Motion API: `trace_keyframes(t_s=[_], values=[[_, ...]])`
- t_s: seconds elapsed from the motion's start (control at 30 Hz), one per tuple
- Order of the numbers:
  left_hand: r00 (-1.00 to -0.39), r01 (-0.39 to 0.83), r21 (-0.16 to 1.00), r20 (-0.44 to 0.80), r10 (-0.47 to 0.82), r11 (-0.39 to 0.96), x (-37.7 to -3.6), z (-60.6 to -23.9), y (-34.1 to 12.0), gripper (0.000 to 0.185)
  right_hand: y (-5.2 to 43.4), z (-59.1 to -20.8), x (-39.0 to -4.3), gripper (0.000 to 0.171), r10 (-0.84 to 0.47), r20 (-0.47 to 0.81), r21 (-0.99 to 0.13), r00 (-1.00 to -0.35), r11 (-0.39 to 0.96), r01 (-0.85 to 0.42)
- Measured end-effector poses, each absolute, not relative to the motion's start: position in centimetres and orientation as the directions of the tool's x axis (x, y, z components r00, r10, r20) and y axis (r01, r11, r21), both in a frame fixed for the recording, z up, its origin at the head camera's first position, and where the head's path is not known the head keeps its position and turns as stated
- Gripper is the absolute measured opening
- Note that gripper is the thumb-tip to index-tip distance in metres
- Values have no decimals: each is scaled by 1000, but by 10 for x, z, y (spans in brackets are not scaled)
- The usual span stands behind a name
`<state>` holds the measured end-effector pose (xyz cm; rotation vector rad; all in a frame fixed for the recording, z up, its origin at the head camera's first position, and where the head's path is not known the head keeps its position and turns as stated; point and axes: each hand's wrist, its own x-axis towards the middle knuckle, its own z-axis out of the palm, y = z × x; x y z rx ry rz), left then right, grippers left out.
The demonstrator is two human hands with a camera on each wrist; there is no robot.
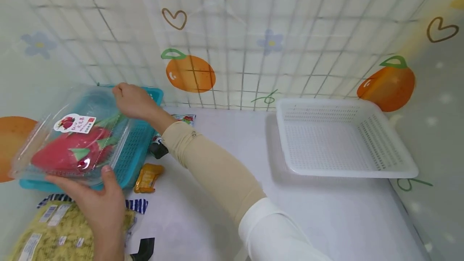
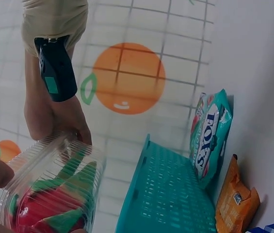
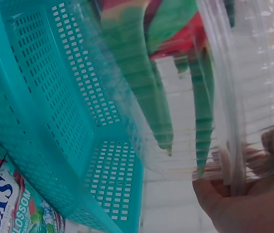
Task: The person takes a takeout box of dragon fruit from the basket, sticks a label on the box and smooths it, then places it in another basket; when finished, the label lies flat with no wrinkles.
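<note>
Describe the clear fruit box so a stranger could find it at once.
Start at the teal basket on the table's left side. Over it, both hands hold a clear plastic box. Only this pack shows a red dragon fruit with green tips inside.

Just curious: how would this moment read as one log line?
both hands grip clamshell box of dragon fruit | left hand | right hand | over teal basket
</note>
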<state>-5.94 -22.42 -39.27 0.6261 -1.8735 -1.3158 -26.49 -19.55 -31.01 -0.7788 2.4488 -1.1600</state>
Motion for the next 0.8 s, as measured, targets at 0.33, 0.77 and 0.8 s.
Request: trace_keyframes(t_s=[0.33, 0.77, 0.8], values=[[-600, 35, 939, 294, -744, 342, -62, -391, -224, 94, -199, -308, -267, 45, -587, -89, -766, -804, 557, -322], [-568, 27, 939, 296, -768, 343, -65, -389, -227, 94, -212, -312, -268, 43, -604, -56, -763, -795, 539, -356], [-568, 20, 939, 292, -769, 342, -65, -390, -229, 94, -212, -313, -268, 43, -607, -62, -771, -793, 534, -348]])
